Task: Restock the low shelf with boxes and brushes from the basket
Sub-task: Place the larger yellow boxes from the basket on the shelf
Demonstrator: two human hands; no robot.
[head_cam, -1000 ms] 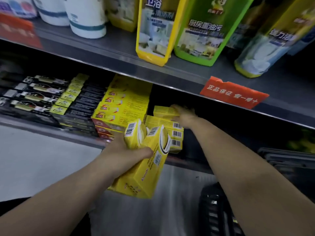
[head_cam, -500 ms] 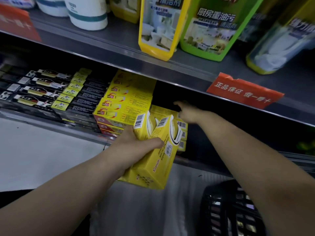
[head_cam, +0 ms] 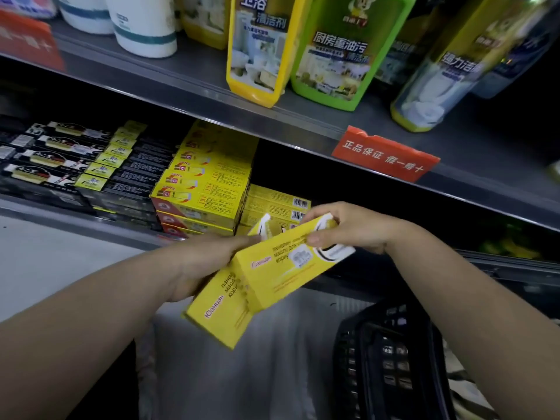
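Head view: the left hand (head_cam: 209, 262) is gripping two tilted cartons in front of the low shelf (head_cam: 91, 224), its fingers clamping round their left side. The lower yellow box (head_cam: 221, 307) is lying under the upper yellow box (head_cam: 278, 268). The right hand (head_cam: 348, 228) is pinching the far end of the upper box, thumb pressing on the printed face and fingers curling over the end. Both boxes are hanging clear of the shelf, up and left of the black basket (head_cam: 394, 353). Just behind them, stacked yellow boxes (head_cam: 272, 204) are sitting on the shelf beside a taller stack of yellow-and-red boxes (head_cam: 200, 189). Black boxes (head_cam: 45, 165) are lying further left.
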